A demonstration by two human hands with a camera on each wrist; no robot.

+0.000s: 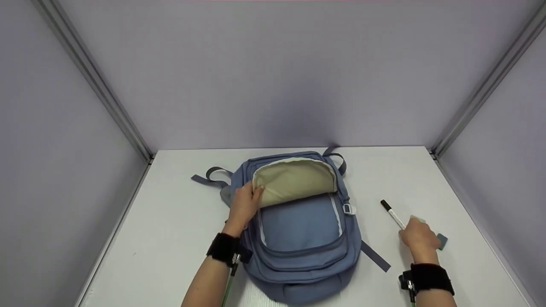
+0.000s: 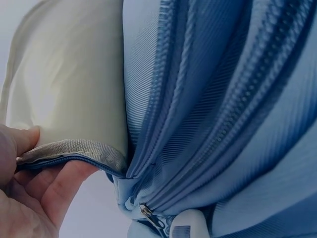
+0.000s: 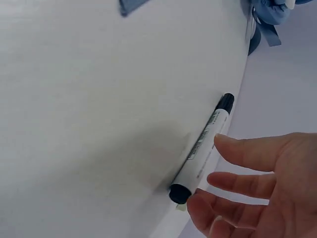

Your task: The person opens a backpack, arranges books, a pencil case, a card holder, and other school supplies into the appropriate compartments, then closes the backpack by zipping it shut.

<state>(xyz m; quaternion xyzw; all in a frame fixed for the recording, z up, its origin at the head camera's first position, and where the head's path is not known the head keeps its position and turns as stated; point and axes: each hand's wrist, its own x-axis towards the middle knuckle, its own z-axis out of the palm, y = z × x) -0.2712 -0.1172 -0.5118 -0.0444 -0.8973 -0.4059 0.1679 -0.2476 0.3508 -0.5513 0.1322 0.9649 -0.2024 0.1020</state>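
Note:
A blue backpack [image 1: 300, 264] lies on the white table with its front pocket flap [image 1: 294, 179] folded up, showing a cream lining. My left hand [image 1: 245, 204] pinches the zippered edge of that flap, thumb on the lining [image 2: 74, 74] and fingers beneath. Over on the right, a white marker [image 1: 397, 219] with a black cap lies on the table. My right hand [image 1: 420, 238] is over its near end; in the right wrist view the thumb and fingers are spread close beside the marker [image 3: 203, 148].
A teal piece [image 1: 442, 241] and a pale green thing [image 1: 418, 219] show partly around the right hand. One strap [image 1: 375, 256] trails from the backpack toward the right, another strap [image 1: 207, 180] toward the left. Grey-white panels [image 1: 290, 76] wall in the table at the back and sides.

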